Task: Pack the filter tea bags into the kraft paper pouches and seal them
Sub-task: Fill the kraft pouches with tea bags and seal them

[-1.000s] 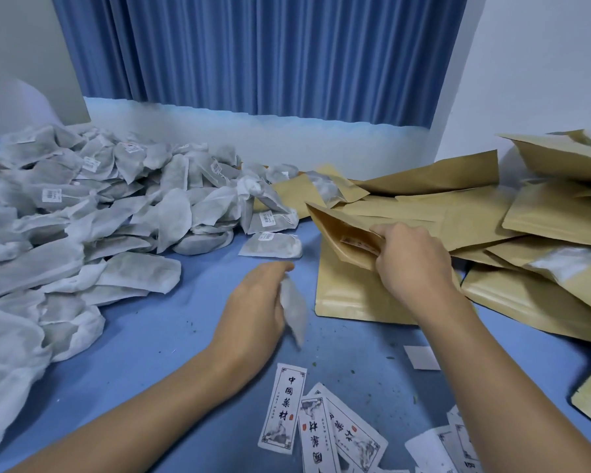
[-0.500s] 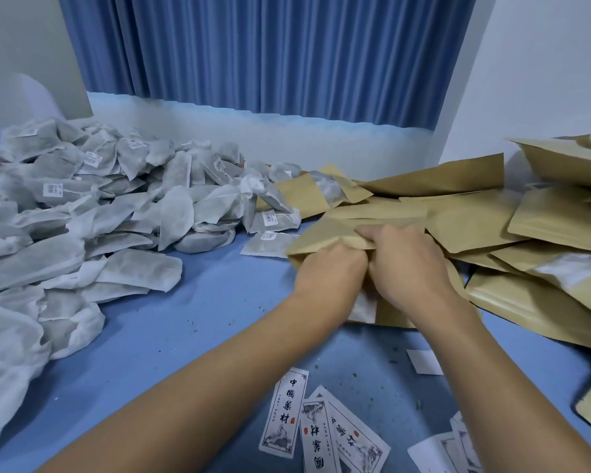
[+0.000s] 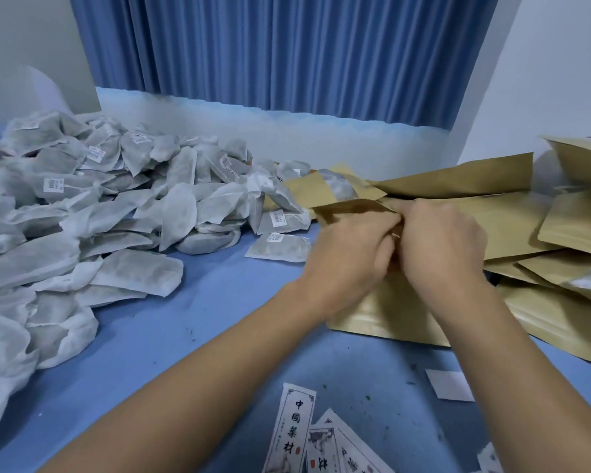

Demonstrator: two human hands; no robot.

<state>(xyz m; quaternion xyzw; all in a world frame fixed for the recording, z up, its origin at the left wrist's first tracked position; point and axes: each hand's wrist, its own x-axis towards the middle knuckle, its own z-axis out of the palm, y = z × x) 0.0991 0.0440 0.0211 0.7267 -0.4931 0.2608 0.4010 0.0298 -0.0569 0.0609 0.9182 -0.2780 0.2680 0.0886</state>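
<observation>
Though light and thin, likely creases easily: flat tan kraft paper pouch [image 3: 389, 312] at one o'clock on blue tabletop [image 3: 219, 319], mouth pinched by left hand [image 3: 352, 247] and right hand [image 3: 440, 244]; best held along stiffer top edge

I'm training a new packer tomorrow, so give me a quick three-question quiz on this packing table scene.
1. True or false: the left hand and right hand both pinch one kraft pouch.
2. The tea bag pile lies: A) left of the hands, B) right of them, C) in a box.
3. Fill in: the printed labels lie on a ___ table cover.
Key: 1 true; 2 A; 3 blue.
</observation>
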